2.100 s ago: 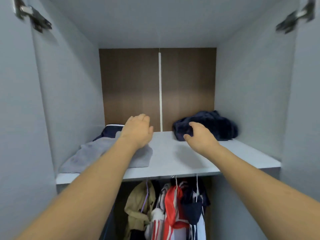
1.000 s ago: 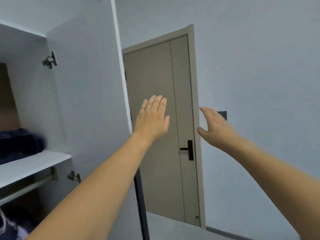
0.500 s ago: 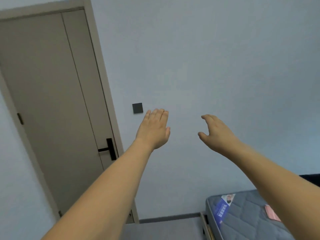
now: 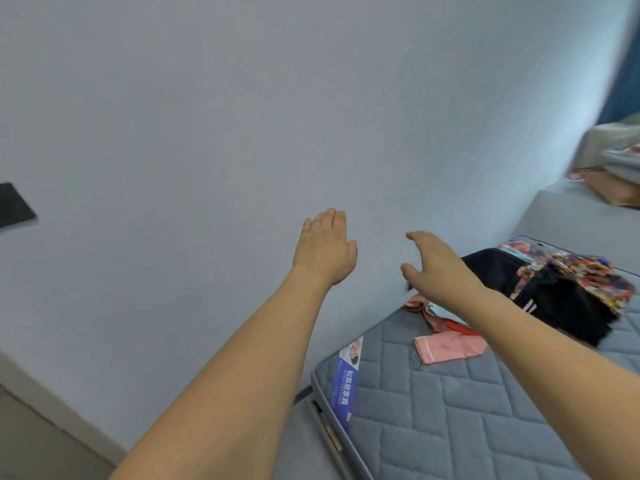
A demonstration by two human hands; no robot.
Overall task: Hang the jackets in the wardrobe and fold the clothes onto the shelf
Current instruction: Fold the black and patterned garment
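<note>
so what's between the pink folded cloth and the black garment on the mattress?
Head view: the right forearm crosses in front of that stretch, hiding most of it. Only bare grey quilted mattress shows beside the pink folded cloth and black garment.

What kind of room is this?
Most likely a bedroom. A quilted grey mattress lies by a plain wall, and clothes are strewn on it: a pink garment, a black one and a flowery one.

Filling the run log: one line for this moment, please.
left hand open, empty | right hand open, empty | black garment, pink cloth lying on mattress
</note>
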